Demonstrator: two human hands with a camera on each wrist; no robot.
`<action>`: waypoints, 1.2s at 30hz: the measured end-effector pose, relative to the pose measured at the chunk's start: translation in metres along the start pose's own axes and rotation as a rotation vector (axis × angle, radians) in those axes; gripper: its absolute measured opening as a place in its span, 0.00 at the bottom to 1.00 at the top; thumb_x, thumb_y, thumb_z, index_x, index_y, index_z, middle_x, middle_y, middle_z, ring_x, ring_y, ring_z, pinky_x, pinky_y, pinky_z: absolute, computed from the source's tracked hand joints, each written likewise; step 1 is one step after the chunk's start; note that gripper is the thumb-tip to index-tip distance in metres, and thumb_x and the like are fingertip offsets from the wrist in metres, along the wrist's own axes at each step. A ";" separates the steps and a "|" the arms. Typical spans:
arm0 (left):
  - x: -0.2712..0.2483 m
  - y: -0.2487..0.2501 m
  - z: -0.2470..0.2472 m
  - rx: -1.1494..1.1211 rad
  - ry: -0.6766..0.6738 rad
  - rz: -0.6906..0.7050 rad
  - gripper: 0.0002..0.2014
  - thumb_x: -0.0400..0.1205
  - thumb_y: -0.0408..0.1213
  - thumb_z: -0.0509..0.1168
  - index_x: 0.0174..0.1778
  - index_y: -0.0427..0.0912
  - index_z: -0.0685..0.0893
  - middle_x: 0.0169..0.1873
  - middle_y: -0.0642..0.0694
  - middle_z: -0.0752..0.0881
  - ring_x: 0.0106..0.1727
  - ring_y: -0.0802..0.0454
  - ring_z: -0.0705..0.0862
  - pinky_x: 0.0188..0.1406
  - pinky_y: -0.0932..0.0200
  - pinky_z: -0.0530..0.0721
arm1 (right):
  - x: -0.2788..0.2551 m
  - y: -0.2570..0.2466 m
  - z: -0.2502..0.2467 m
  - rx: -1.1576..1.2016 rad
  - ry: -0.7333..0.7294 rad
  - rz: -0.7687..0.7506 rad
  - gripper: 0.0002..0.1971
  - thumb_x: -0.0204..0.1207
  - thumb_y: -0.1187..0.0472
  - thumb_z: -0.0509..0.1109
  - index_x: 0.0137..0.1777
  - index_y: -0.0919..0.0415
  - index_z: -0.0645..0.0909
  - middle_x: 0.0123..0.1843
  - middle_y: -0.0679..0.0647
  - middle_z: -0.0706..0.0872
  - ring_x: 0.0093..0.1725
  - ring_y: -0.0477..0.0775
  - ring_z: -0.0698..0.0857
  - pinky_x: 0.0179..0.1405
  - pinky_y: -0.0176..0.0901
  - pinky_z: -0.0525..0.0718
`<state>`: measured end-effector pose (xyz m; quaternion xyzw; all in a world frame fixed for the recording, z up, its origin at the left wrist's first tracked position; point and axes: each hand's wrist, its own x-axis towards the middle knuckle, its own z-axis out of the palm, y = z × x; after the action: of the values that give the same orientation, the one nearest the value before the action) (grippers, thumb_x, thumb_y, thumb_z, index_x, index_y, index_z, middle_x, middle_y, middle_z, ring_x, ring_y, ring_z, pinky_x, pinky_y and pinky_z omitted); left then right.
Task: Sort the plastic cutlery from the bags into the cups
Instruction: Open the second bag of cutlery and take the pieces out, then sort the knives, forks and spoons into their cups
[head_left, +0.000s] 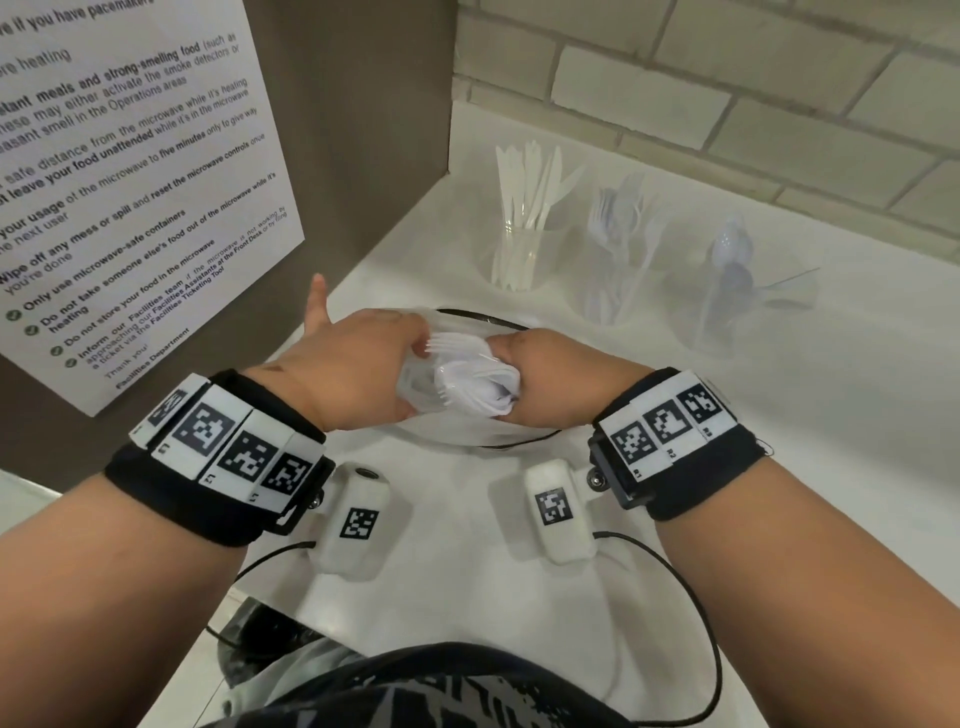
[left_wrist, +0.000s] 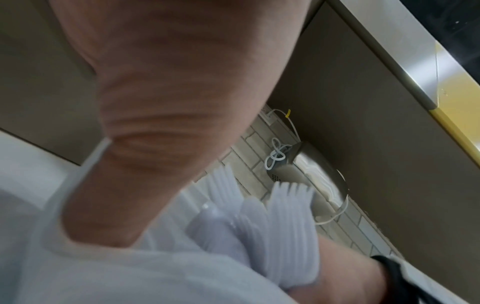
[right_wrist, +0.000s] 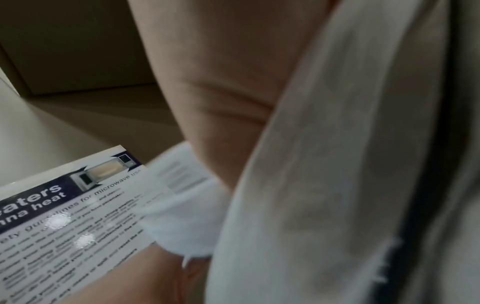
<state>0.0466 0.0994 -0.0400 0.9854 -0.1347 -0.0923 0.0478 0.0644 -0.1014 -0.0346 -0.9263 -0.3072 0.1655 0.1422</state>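
Note:
A bundle of white plastic forks (head_left: 470, 382) sits inside a clear plastic bag (head_left: 485, 434) over the white counter, straight in front of me. My right hand (head_left: 505, 349) is curled round the bundle's handle end through the bag. My left hand (head_left: 415, 358) pinches the bag at the fork tines, thumb sticking out. In the left wrist view the fork tines (left_wrist: 285, 214) stand beyond my palm. The right wrist view shows mostly bag film (right_wrist: 324, 164). Behind stand three clear cups: one with knives (head_left: 524, 249), one with forks (head_left: 618, 270), one with spoons (head_left: 737, 296).
A brown cabinet side (head_left: 363, 130) with a printed microwave notice (head_left: 130, 182) rises at the left. A tiled wall (head_left: 727, 78) closes the back. Cables (head_left: 691, 582) trail over the counter's near part. A dark bag (head_left: 260, 634) lies below the counter edge.

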 end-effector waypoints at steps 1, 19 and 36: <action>0.000 0.001 0.000 0.008 -0.001 0.007 0.22 0.73 0.55 0.69 0.61 0.56 0.75 0.56 0.61 0.77 0.70 0.58 0.74 0.74 0.25 0.30 | 0.000 0.001 -0.001 0.046 0.009 0.006 0.18 0.74 0.56 0.73 0.62 0.58 0.78 0.54 0.53 0.86 0.53 0.55 0.84 0.48 0.40 0.77; -0.011 0.018 -0.011 0.018 -0.081 0.076 0.24 0.73 0.48 0.67 0.66 0.65 0.75 0.64 0.63 0.76 0.69 0.58 0.70 0.62 0.48 0.54 | -0.007 -0.005 -0.017 0.778 0.389 0.171 0.13 0.70 0.64 0.79 0.50 0.58 0.80 0.40 0.56 0.90 0.41 0.54 0.91 0.49 0.45 0.89; 0.011 0.054 -0.041 -2.233 -0.356 -0.469 0.28 0.86 0.53 0.53 0.66 0.31 0.78 0.61 0.31 0.82 0.65 0.32 0.82 0.59 0.32 0.82 | -0.002 -0.048 -0.081 1.446 0.772 -0.026 0.09 0.74 0.75 0.71 0.45 0.60 0.83 0.36 0.58 0.84 0.38 0.59 0.87 0.43 0.54 0.87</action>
<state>0.0512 0.0476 0.0051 0.3680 0.2035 -0.3041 0.8548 0.0696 -0.0786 0.0569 -0.5939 -0.0648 -0.0094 0.8018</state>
